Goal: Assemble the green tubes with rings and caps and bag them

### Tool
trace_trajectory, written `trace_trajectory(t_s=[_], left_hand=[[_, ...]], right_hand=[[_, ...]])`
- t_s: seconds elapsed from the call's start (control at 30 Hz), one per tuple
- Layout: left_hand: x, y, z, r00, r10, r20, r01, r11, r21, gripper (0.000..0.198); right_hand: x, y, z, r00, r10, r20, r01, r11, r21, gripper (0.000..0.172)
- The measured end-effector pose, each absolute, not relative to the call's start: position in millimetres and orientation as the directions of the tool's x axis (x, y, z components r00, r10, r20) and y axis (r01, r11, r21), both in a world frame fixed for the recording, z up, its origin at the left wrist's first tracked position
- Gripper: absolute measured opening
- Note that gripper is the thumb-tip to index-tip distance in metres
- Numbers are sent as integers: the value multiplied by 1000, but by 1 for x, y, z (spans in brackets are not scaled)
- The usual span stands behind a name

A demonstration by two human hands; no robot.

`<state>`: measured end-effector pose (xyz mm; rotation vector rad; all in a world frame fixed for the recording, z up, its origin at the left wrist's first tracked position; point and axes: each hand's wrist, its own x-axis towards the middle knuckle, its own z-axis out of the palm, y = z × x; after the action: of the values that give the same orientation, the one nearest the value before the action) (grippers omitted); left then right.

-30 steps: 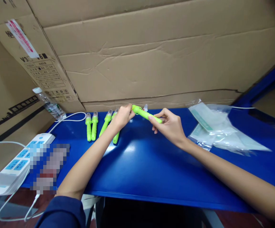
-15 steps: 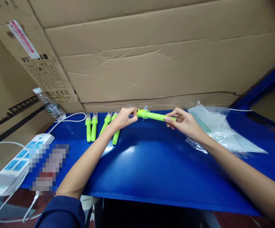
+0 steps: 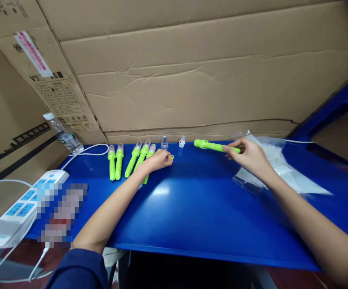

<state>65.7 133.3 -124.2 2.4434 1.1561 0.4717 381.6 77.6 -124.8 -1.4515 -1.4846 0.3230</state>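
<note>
My right hand (image 3: 246, 154) grips the lower end of a lime-green light stick (image 3: 211, 145), held nearly level above the table. Its far end carries no clear cap, and a small loop hangs near there. Apart from it, my left hand (image 3: 161, 160) is closed, pinching a small yellow-green ring-shaped piece (image 3: 172, 157) that is mostly hidden by the fingers. Just behind the left hand stands a clear cap (image 3: 164, 142). A small white piece with a clear top (image 3: 182, 141) stands to its right. Several capped green light sticks (image 3: 119, 161) lie left of and partly behind my left forearm.
Clear plastic bags (image 3: 282, 166) lie on the blue table (image 3: 192, 216) at the right. A power strip (image 3: 26, 202), a blurred-out phone-like object (image 3: 67, 208) and white cables are at the left. A water bottle (image 3: 64, 134) leans on the cardboard wall (image 3: 192, 80) behind.
My hands have drawn apart. The right moved right with the light stick; the left came away from its end with the small piece, moving slightly down and uncovering the clear cap.
</note>
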Motion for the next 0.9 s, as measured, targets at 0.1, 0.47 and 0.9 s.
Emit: trace_trajectory(t_s=[0.1, 0.47, 0.9], left_hand=[[61, 137, -123, 576, 807, 131, 695, -567, 442, 28], [41, 129, -99, 208, 966, 154, 976, -216, 36, 42], [27, 128, -80, 345, 881, -325, 918, -244, 313, 38]], right_hand=[[377, 75, -133, 208, 846, 491, 799, 142, -584, 25], [347, 62, -136, 83, 929, 360, 989, -122, 87, 32], [231, 29, -114, -334, 904, 268, 749, 427, -506, 36]])
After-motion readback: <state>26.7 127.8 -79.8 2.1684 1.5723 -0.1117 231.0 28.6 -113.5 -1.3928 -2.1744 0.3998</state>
